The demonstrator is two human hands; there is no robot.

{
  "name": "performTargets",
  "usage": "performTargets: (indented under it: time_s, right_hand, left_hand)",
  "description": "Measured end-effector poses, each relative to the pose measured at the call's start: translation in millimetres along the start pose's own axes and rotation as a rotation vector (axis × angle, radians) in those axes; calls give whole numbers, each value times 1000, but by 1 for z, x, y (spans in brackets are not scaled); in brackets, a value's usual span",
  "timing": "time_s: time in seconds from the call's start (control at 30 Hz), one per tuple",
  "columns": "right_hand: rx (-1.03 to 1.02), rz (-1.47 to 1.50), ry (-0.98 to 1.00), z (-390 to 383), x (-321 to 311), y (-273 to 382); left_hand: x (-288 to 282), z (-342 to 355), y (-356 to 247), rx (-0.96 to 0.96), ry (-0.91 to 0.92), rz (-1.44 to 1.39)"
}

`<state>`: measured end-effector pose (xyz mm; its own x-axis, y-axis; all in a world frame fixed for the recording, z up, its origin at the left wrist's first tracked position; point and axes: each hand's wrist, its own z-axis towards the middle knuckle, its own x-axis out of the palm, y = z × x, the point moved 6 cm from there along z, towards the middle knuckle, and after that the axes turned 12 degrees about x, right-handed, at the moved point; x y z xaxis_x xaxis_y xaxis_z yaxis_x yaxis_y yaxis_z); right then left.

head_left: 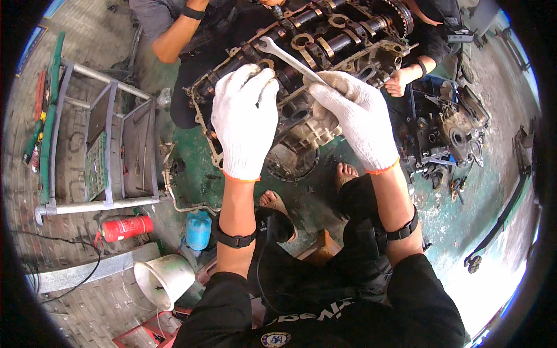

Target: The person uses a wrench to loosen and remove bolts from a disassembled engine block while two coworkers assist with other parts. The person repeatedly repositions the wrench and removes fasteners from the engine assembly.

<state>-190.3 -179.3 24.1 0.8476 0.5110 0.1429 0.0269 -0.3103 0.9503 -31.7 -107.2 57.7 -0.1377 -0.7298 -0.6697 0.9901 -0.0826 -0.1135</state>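
Observation:
A combination wrench point(290, 58) is held in my right hand point(361, 116), which wears a white knit glove with an orange cuff. Its open end points up and left over the engine's camshafts. My left hand point(245, 124), gloved the same way, hovers over or rests on the near left side of the engine cylinder head point(307, 113). Its fingers are curled together, and whatever their tips hold is hidden. Shafts, bearing caps and a toothed timing sprocket point(399, 17) show along the engine's top.
Across the engine, another person's hand point(397, 82) is near its right end. Engine parts point(444, 130) lie at right. At left are a metal rack point(104, 139), a red fire extinguisher point(126, 228), a blue jug point(198, 230) and a white bucket point(165, 279).

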Motion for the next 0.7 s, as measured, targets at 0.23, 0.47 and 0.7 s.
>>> performTargets:
  time_s: [0.23,0.47,0.7]
  right_hand:
    - [-16,-3,-2,4,-6,1]
    - [-30,43,-7,3,-9,1]
    - [-33,-33,5,2,2,2]
  left_hand:
    - [3,-1,10,-14,73,-95]
    - [-4,-8,24,-243,-5,-319]
    - [-8,-1,17,-198,-24,-85]
